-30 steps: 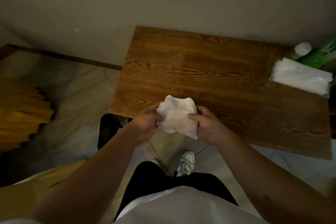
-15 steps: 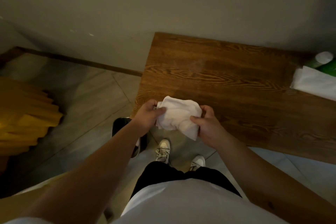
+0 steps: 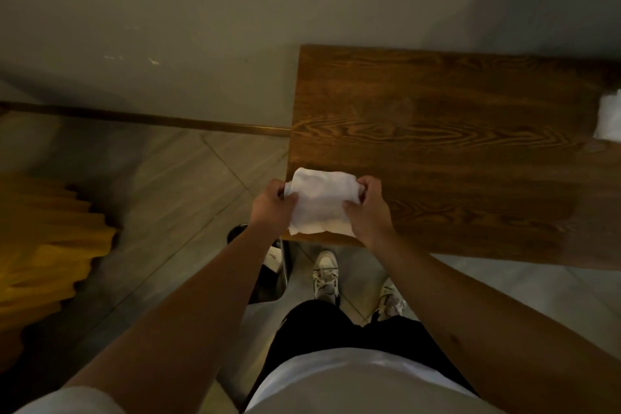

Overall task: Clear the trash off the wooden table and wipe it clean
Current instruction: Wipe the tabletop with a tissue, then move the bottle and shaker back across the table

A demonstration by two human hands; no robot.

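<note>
A white cloth (image 3: 319, 202) is bunched between both my hands, over the near left corner of the wooden table (image 3: 453, 131). My left hand (image 3: 270, 208) grips its left edge and my right hand (image 3: 368, 212) grips its right edge. The tabletop shows bare dark wood grain across its middle. A white tissue pack (image 3: 610, 121) lies at the table's far right, cut off by the frame edge.
A dark bin (image 3: 265, 265) stands on the tiled floor under the table's near left corner, partly hidden by my left arm. A yellow ribbed object (image 3: 43, 245) sits on the floor at left. A grey wall runs behind the table.
The view has swung left, so the table sits further right and the green bottle has left the frame. Both hands with the cloth have moved up over the table's corner.
</note>
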